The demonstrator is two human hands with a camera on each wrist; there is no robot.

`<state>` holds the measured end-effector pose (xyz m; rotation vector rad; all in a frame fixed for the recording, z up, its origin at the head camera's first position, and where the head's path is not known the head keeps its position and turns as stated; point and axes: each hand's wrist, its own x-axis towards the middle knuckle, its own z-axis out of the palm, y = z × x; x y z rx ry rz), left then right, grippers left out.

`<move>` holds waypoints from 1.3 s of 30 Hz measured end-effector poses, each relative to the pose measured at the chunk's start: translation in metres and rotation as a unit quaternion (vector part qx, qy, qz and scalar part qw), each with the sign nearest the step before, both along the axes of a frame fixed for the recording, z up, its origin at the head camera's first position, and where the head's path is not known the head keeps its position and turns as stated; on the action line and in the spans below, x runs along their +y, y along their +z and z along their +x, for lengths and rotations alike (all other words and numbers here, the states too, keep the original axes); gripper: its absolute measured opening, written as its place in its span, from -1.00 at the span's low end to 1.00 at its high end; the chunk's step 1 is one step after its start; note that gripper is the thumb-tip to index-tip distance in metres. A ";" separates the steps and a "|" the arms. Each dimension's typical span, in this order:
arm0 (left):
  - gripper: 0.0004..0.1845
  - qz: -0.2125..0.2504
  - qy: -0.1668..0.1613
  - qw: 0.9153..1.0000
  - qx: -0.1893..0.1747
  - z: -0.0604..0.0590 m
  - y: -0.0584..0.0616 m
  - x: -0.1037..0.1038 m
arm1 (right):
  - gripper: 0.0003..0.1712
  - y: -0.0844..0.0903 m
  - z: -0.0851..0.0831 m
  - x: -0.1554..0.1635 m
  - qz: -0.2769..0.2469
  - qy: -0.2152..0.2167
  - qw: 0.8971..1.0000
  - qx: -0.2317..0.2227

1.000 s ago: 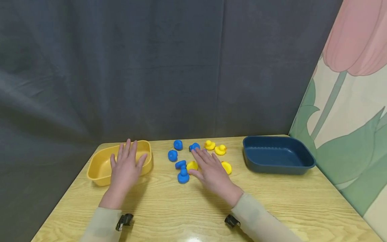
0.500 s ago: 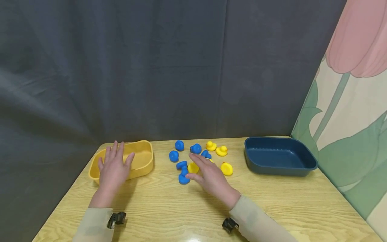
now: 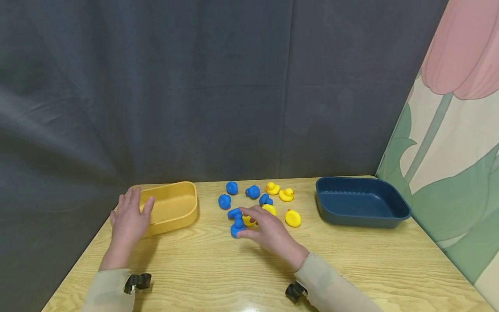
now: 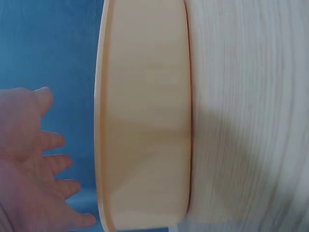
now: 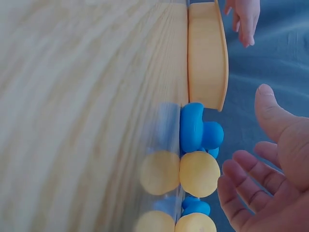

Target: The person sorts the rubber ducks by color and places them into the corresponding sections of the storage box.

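My left hand [image 3: 130, 216], fingers spread, hovers over the left end of the yellow bin [image 3: 175, 223]; the left wrist view shows it apart from the rim. Just right of a blue rubber duck [image 3: 236, 229], my right hand [image 3: 270, 232] hangs with thumb and fingers apart. The right wrist view has nothing in that hand's grasp, with the blue duck standing close beyond its fingers. Partly hidden behind the right fingers lies a yellow rubber duck [image 3: 248, 220]. Another blue duck [image 3: 234, 212] lies tipped against the near blue one.
Several more blue ducks [image 3: 253, 192] and yellow ducks [image 3: 286, 195] are scattered at the middle back of the wooden table [image 3: 218, 268], some on their sides. A dark blue bin [image 3: 358, 221] stands at the right. Behind the table hangs a grey curtain [image 3: 210, 108].
My left hand has moved left across the yellow bin. The right hand has lowered slightly toward the near blue duck, its thumb and fingers taking a more pincer-like shape. The ducks stay put.
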<state>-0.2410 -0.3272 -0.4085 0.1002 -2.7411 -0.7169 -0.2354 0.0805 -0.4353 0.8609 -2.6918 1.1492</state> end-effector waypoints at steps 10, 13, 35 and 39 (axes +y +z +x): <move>-0.10 0.043 0.012 0.998 -0.044 0.003 0.000 -0.024 | -0.22 -0.003 -0.004 -0.001 0.017 0.009 0.999 -0.047; -0.10 0.066 0.010 0.996 -0.052 0.002 -0.003 -0.034 | -0.24 -0.004 -0.005 -0.002 0.019 0.012 0.998 -0.056; -0.13 0.318 0.063 0.942 -0.088 0.000 -0.031 -0.063 | -0.29 -0.010 -0.015 -0.004 0.038 0.036 0.996 -0.074; -0.17 0.367 0.061 0.925 -0.069 -0.001 -0.035 -0.061 | -0.37 -0.010 -0.017 -0.006 0.029 0.041 0.996 -0.080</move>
